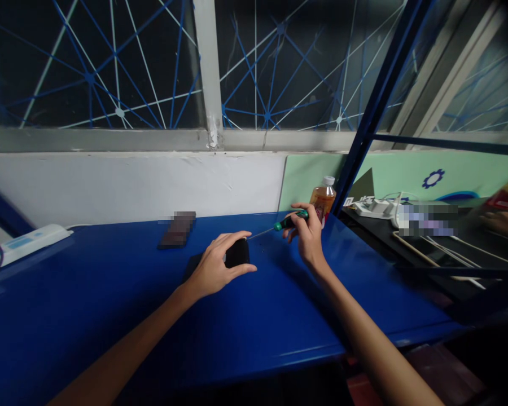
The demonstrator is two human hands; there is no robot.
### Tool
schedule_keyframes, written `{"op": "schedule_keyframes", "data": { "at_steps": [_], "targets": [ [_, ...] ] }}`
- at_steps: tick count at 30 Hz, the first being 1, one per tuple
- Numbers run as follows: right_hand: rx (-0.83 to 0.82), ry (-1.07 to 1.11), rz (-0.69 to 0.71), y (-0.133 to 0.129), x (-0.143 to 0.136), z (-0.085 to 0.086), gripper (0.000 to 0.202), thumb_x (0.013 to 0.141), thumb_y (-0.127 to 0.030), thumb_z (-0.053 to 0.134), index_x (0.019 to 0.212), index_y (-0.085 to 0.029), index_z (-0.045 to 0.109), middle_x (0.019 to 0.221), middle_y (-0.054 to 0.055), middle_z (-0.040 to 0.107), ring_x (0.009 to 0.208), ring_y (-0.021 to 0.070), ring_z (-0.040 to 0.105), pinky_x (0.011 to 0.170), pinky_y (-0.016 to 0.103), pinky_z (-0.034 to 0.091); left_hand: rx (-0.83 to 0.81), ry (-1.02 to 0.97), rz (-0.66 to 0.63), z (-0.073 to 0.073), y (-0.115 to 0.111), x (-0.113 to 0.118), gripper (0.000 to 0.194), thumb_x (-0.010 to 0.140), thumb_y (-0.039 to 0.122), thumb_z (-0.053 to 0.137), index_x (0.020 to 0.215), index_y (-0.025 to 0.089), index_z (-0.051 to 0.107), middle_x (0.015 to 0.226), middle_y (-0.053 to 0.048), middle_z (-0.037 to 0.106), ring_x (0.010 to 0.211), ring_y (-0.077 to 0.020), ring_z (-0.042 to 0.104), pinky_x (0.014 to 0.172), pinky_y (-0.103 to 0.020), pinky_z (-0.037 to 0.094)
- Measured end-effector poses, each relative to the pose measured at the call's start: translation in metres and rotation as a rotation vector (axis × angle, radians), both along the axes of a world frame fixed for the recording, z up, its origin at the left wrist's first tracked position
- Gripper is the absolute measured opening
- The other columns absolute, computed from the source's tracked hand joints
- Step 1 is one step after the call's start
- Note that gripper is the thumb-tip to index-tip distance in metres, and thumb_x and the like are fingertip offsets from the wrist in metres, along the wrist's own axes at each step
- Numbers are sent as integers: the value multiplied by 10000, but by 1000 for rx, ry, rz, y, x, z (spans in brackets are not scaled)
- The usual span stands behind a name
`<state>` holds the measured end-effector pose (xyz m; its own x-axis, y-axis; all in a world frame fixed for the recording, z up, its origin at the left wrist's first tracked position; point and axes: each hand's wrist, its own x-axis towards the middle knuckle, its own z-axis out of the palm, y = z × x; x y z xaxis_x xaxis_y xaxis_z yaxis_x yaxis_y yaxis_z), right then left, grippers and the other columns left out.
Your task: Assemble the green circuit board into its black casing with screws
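A small black box-like object [237, 255] rests on the blue tabletop, and my left hand [215, 265] grips it with the thumb on the near side and the fingers on the far side. My right hand [307, 237] holds a screwdriver [291, 220] by its green and black handle. The thin metal shaft points left, its tip at the upper right edge of the black object, close to my left fingertips. Whether the tip touches the object or sits in a screw I cannot tell. The palm covers part of the black object.
A dark phone-like slab [178, 230] lies behind my left hand on the blue table [245, 327]. A bottle of amber drink [323, 197] stands beyond my right hand. At far left is a white power strip [25, 245]. Another person's hand [506, 223] shows over the cluttered black table [469, 248].
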<state>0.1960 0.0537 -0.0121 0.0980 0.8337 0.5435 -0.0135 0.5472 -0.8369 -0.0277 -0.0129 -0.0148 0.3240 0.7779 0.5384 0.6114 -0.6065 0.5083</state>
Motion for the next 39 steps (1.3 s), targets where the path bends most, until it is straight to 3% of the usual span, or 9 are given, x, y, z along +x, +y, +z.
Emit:
{"op": "schedule_keyframes", "data": {
  "at_steps": [3, 8, 12, 19, 26, 30, 34, 39],
  "targets": [
    [7, 49, 45, 0, -1, 1, 239, 843, -291, 540, 1060, -217, 474, 708, -36, 601, 399, 83, 541, 374, 210, 407, -8, 8, 11, 1, 0, 0, 583, 752, 441, 731, 1270, 293, 508, 1222, -63, 604, 1105, -280, 577, 959, -490, 471],
    [9, 32, -26, -3, -5, 3, 275, 838, -372, 615, 1032, -214, 499, 466, -109, 465, 335, 103, 492, 375, 231, 431, -10, 9, 7, 1, -1, 0, 587, 760, 443, 729, 1278, 288, 499, 1233, -69, 599, 1126, -278, 565, 976, -489, 457],
    [-14, -8, -94, -4, -5, 4, 290, 829, -445, 624, 956, -201, 533, 463, -86, 486, 338, 100, 494, 363, 223, 409, 1, 5, 2, 0, -1, 0, 582, 764, 442, 723, 1280, 295, 497, 1238, -70, 598, 1142, -285, 555, 981, -503, 449],
    [-6, 20, 14, -2, -2, 3, 267, 863, -380, 564, 1054, -204, 499, 498, -77, 520, 385, 114, 543, 371, 217, 401, 9, 7, 4, -1, 1, -1, 581, 757, 447, 725, 1273, 301, 502, 1234, -67, 601, 1134, -286, 560, 975, -502, 451],
    [19, -10, -161, -6, -6, 3, 298, 821, -459, 631, 950, -205, 542, 500, -81, 488, 344, 89, 479, 358, 224, 393, 0, 14, 14, 1, 0, 0, 573, 763, 450, 717, 1276, 315, 500, 1232, -66, 601, 1128, -296, 563, 968, -518, 451],
    [-3, 2, -97, -4, -5, 2, 287, 879, -463, 541, 995, -201, 527, 461, -85, 469, 344, 104, 500, 375, 228, 401, -3, 16, 16, 1, 0, 0, 578, 759, 456, 719, 1275, 309, 502, 1225, -68, 604, 1123, -297, 564, 965, -518, 450],
    [8, 22, -23, -3, -4, 2, 291, 861, -404, 569, 1063, -207, 495, 529, -77, 515, 372, 108, 534, 378, 223, 403, 0, 19, 20, 0, 0, 0, 581, 761, 468, 718, 1274, 310, 498, 1227, -62, 604, 1122, -289, 565, 972, -509, 446],
    [36, 1, -79, -7, -6, 3, 286, 862, -429, 584, 1038, -216, 511, 505, -99, 467, 338, 83, 475, 364, 207, 396, 2, 16, 12, 0, -1, 0, 583, 762, 465, 716, 1278, 305, 497, 1230, -66, 604, 1130, -287, 562, 976, -501, 446]
  ]
}}
